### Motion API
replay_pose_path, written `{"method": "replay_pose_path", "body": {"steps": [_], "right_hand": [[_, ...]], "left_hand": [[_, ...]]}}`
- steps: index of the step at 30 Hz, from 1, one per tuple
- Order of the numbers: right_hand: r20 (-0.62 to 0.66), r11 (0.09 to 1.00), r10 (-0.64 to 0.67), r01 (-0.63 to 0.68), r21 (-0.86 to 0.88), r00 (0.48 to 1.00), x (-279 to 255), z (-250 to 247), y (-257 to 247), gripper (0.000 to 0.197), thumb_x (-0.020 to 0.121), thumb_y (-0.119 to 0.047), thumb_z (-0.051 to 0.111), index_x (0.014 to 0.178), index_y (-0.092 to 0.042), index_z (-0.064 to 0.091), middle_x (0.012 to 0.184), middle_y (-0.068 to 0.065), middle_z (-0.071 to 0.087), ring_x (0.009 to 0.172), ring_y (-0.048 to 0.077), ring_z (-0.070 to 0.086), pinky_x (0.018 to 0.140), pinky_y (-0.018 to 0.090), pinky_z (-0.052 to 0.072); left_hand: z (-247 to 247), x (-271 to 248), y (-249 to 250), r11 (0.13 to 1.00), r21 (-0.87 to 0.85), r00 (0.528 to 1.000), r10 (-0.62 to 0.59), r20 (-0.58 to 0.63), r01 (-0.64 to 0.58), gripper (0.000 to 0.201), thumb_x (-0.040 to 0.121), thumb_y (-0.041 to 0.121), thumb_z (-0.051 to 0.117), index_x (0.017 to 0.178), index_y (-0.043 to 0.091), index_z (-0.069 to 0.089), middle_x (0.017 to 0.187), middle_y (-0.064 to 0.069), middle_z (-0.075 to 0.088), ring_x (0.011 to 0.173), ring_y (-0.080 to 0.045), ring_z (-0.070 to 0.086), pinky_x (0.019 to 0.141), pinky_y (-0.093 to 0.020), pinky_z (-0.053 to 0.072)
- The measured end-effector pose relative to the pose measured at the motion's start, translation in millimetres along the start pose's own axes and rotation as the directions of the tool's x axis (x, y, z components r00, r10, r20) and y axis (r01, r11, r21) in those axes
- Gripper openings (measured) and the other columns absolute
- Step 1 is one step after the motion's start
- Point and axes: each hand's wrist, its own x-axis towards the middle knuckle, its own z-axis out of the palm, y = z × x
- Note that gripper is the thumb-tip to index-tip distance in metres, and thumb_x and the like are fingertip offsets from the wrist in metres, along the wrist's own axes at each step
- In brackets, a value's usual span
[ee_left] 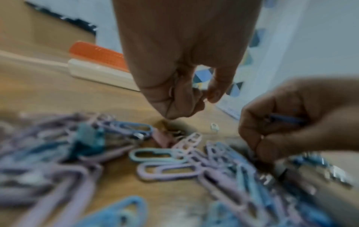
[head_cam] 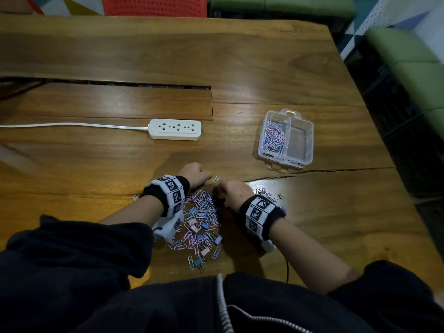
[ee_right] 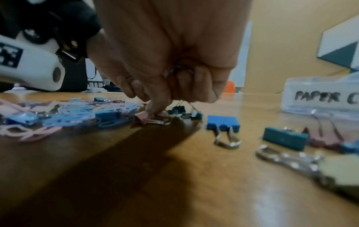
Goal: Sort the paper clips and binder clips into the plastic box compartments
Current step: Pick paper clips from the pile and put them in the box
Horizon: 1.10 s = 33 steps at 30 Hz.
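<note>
A pile of pastel paper clips (head_cam: 201,212) mixed with small binder clips (head_cam: 217,240) lies on the wooden table between my wrists. My left hand (head_cam: 204,176) hovers at the pile's far edge with its fingers curled; a pale clip loop (ee_left: 170,90) shows inside the fist (ee_left: 202,98). My right hand (head_cam: 223,191) grips several binder clips (ee_right: 178,109) by their wire handles, and its fingertip touches a pink binder clip (ee_right: 149,119). The clear plastic box (head_cam: 310,131) stands far right, with paper clips (head_cam: 274,135) in its left compartment.
One paper clip (head_cam: 216,178) lies alone beyond the hands. More binder clips (ee_right: 222,124) sit right of my right wrist (head_cam: 271,195). A white power strip (head_cam: 175,129) lies at centre, with a cable slot (head_cam: 144,85) behind it. The table edge (head_cam: 374,131) runs just beyond the box.
</note>
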Motion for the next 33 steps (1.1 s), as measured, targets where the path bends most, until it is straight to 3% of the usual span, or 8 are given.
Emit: {"method": "replay_pose_path", "body": {"steps": [3, 6, 10, 14, 22, 26, 29, 33], "right_hand": [[0.02, 1.0, 0.014, -0.014, 0.006, 1.0, -1, 2, 5, 0.016, 0.088, -0.009, 0.052, 0.103, -0.007, 0.054, 0.113, 0.017, 0.058, 0.104, 0.03, 0.055, 0.077, 0.031, 0.039], [-0.046, 0.895, 0.113, -0.082, 0.439, 0.993, -1, 3, 18, 0.026, 0.09, -0.012, 0.051, 0.066, -0.021, 0.044, 0.081, 0.007, 0.058, 0.079, 0.022, 0.054, 0.067, 0.023, 0.038], [0.011, 0.439, 0.238, -0.117, 0.891, 0.971, -13, -3, 38, 0.03, 0.093, -0.011, 0.045, 0.065, -0.019, 0.04, 0.064, -0.002, 0.041, 0.048, 0.004, 0.041, 0.039, 0.009, 0.032], [0.135, 0.068, 0.191, -0.15, 0.986, 0.972, -23, -26, 59, 0.031, 0.095, -0.002, 0.035, 0.066, -0.011, 0.038, 0.064, 0.004, 0.041, 0.033, 0.0, 0.034, 0.033, 0.011, 0.025], [-0.035, 0.288, 0.539, -0.146, 0.946, 0.842, 16, -91, 99, 0.024, 0.092, -0.001, 0.041, 0.074, -0.015, 0.048, 0.065, 0.001, 0.044, 0.045, 0.008, 0.039, 0.04, 0.017, 0.033], [-0.087, 0.351, 0.57, -0.146, 0.925, 0.817, 39, -106, 105, 0.013, 0.091, -0.005, 0.044, 0.087, -0.011, 0.054, 0.083, 0.003, 0.051, 0.069, 0.014, 0.051, 0.062, 0.025, 0.049], [-0.158, 0.569, 0.494, -0.181, 0.802, 0.855, 41, -105, 99, 0.029, 0.093, -0.014, 0.044, 0.12, -0.007, 0.053, 0.117, 0.007, 0.056, 0.107, 0.021, 0.053, 0.091, 0.03, 0.044], [-0.298, 0.784, 0.434, -0.194, 0.589, 0.85, 34, -84, 93, 0.026, 0.091, -0.014, 0.047, 0.115, -0.009, 0.057, 0.127, 0.01, 0.054, 0.117, 0.026, 0.051, 0.1, 0.041, 0.042]], "left_hand": [[-1, -3, 8, 0.935, -0.351, 0.998, -0.05, 0.025, 0.056, 0.023, 0.085, 0.004, 0.046, 0.063, 0.01, 0.045, 0.059, -0.002, 0.043, 0.031, -0.006, 0.036, 0.032, -0.014, 0.027], [0, -2, 16, 0.871, -0.483, 0.996, -0.082, 0.035, 0.089, 0.023, 0.083, -0.005, 0.038, 0.064, 0.007, 0.043, 0.059, -0.004, 0.04, 0.029, -0.007, 0.035, 0.027, -0.01, 0.023], [10, 5, 20, 0.958, -0.282, 0.999, -0.051, 0.019, 0.054, 0.028, 0.093, 0.014, 0.044, 0.065, 0.012, 0.048, 0.06, -0.001, 0.044, 0.049, -0.013, 0.038, 0.04, -0.018, 0.034], [19, 7, 22, 1.0, 0.001, 0.994, 0.014, -0.104, -0.014, 0.024, 0.083, 0.024, 0.065, 0.069, 0.015, 0.047, 0.069, 0.002, 0.05, 0.072, -0.017, 0.049, 0.06, -0.026, 0.04], [27, 8, 26, 0.95, 0.311, 0.997, 0.006, 0.077, -0.03, 0.033, 0.094, 0.026, 0.049, 0.076, -0.001, 0.058, 0.068, -0.011, 0.054, 0.061, -0.02, 0.044, 0.064, -0.03, 0.041], [22, 6, 20, 0.998, 0.058, 0.997, 0.007, 0.071, -0.011, 0.027, 0.092, 0.023, 0.048, 0.066, 0.016, 0.041, 0.067, 0.002, 0.043, 0.058, -0.011, 0.039, 0.056, -0.021, 0.036], [12, 3, 17, 0.953, -0.288, 0.992, -0.058, 0.116, 0.09, 0.019, 0.091, 0.009, 0.046, 0.073, 0.014, 0.046, 0.065, -0.001, 0.048, 0.047, -0.008, 0.041, 0.042, -0.017, 0.035], [9, -2, 24, 0.982, -0.166, 0.983, -0.066, 0.174, 0.095, 0.022, 0.097, 0.012, 0.036, 0.085, 0.007, 0.053, 0.066, 0.0, 0.046, 0.048, -0.008, 0.037, 0.042, -0.016, 0.032]]}}
